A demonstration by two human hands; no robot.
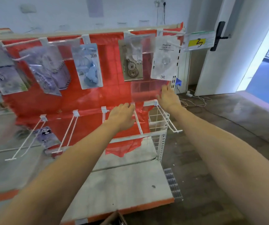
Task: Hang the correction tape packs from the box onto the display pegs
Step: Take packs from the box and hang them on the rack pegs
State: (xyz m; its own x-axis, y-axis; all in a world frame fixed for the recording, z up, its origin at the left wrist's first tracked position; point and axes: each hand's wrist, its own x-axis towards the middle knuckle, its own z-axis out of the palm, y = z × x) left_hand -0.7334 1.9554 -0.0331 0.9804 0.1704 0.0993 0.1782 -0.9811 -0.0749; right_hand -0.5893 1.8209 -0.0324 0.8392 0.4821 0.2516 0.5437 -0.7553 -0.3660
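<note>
Red display rack (88,98); box (114,219) contents hidden; left hand (122,116), right hand (167,98) loose, empty.

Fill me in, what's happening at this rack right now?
A person is stocking a red-backed display rack with correction tape packs. Both arms reach toward the lower row of pegs: the left hand sits at a white peg, and the right hand is raised just below the white pack marked 36. Motion blur hides whether either hand holds anything. Several packs already hang on the top row.

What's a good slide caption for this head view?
Both hands reach toward a lower-row display peg beneath hanging correction tape packs.
</note>
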